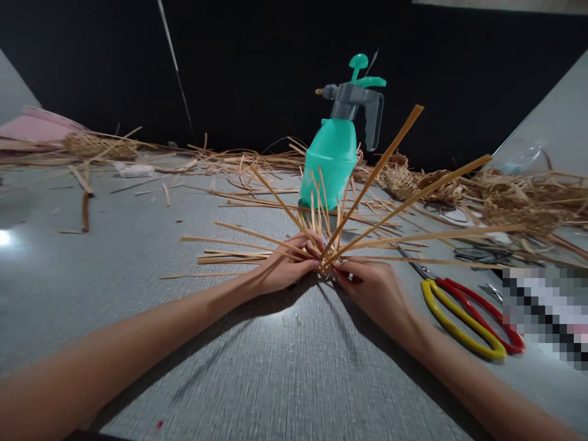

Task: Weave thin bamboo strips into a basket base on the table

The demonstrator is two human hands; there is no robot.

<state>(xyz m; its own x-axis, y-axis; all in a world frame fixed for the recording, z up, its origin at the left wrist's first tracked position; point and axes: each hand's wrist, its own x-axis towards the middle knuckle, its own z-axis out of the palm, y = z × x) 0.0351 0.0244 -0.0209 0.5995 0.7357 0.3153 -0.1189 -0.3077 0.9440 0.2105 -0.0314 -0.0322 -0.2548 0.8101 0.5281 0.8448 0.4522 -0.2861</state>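
Observation:
A fan of thin bamboo strips (367,184) spreads out from one woven centre on the grey table (138,245). My left hand (287,266) is closed on that centre from the left, fingers pinching the crossing strips. My right hand (372,291) is closed on the same centre from the right, a ring on one finger. Some strips rise steeply to the upper right, others lie flat to the left.
A teal spray bottle (333,153) stands just behind the strips. Yellow- and red-handled shears (463,312) lie to the right of my right hand. Loose strips, shavings and small woven pieces (505,196) litter the back and right. A pink object (37,128) is far left.

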